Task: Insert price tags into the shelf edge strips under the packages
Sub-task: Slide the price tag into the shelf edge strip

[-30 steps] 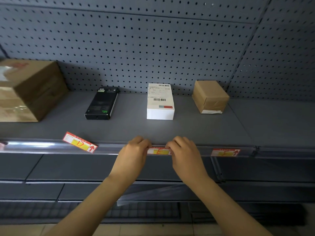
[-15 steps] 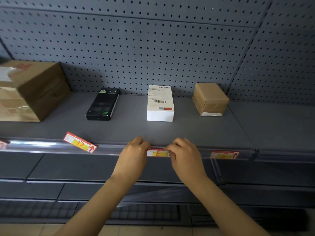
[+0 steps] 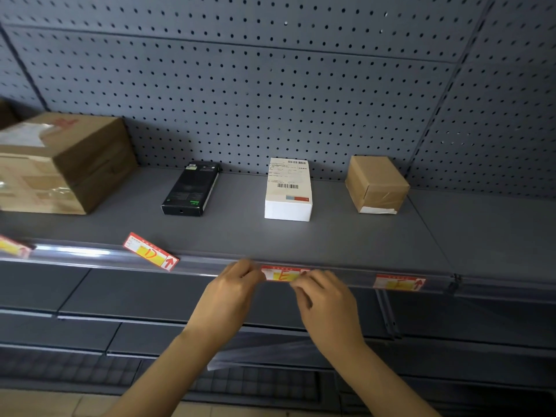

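Observation:
A red and yellow price tag marked E [image 3: 281,274] sits at the clear shelf edge strip [image 3: 210,263], below the white box [image 3: 288,190]. My left hand [image 3: 230,291] pinches its left end and my right hand [image 3: 326,299] pinches its right end. Another tag marked D [image 3: 151,255] lies loose and slanted on the shelf lip, below the black box [image 3: 191,188]. A third tag [image 3: 399,282] sits flat in the strip under the small brown box [image 3: 376,183]. A fourth tag [image 3: 13,247] shows at the far left edge.
A large cardboard box [image 3: 64,162] stands at the left of the grey shelf [image 3: 346,236]. Grey pegboard [image 3: 270,85] backs the shelf. Lower shelves [image 3: 90,302] step out below the strip, and a floor strip shows at the bottom left.
Both hands stay pinched on the E tag at the strip, shifting only slightly. The view has tilted a little, so the shelf sits lower in frame.

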The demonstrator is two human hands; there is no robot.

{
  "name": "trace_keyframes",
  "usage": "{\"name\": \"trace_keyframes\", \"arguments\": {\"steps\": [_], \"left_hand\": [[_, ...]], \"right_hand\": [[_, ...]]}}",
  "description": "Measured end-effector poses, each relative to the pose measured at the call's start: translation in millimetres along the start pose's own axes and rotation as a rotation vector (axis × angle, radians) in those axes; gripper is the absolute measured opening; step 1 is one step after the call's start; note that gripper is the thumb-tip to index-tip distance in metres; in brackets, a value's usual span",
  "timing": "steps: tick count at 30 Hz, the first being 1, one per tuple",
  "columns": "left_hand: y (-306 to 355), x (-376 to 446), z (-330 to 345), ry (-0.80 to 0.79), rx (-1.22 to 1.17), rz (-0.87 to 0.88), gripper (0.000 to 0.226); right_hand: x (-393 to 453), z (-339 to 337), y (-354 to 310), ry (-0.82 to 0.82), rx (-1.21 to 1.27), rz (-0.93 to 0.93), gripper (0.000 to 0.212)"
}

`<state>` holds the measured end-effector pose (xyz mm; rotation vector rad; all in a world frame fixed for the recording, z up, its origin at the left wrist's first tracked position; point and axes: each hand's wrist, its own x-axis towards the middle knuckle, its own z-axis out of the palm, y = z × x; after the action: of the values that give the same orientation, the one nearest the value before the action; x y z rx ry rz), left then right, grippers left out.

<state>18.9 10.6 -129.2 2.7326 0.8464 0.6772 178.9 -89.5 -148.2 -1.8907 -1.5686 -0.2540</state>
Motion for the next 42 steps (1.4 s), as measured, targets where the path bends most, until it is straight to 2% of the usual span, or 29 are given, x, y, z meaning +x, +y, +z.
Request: {"name": "trace_keyframes", "arguments": {"steps": [5,12,16,19,22,26,42], "left_hand": [[-20,-8,-16,0.058,0.025,-0.056,0.031],[-91,-23,-75,0.162,0.082,-0.130,0.021],[-146,-31,-107,0.171,0.098,-0.142,0.034],[-179,-33,-116,0.125,-0.002,-0.090,0.036],[-193,-32,-117,0.072,-0.147,-0.047,0.031],[-203,-29,-119,0.103,-0.222,-0.014,0.017],[-199,-40,-96,0.093,-0.193,-0.071,0.014]], "right_hand": [[9,27,-35,-0.057,0.065,-0.077,0.012],[47,72,-119,-0.025,0.119,-0.017,0.008],[57,101,-164,0.014,0.104,0.094,0.010],[58,115,-184,0.028,0.036,0.135,0.013],[60,122,-192,0.027,-0.013,0.192,0.014],[66,125,-195,0.021,-0.023,0.238,0.011],[75,111,-185,-0.043,-0.054,0.168,0.014]]}}
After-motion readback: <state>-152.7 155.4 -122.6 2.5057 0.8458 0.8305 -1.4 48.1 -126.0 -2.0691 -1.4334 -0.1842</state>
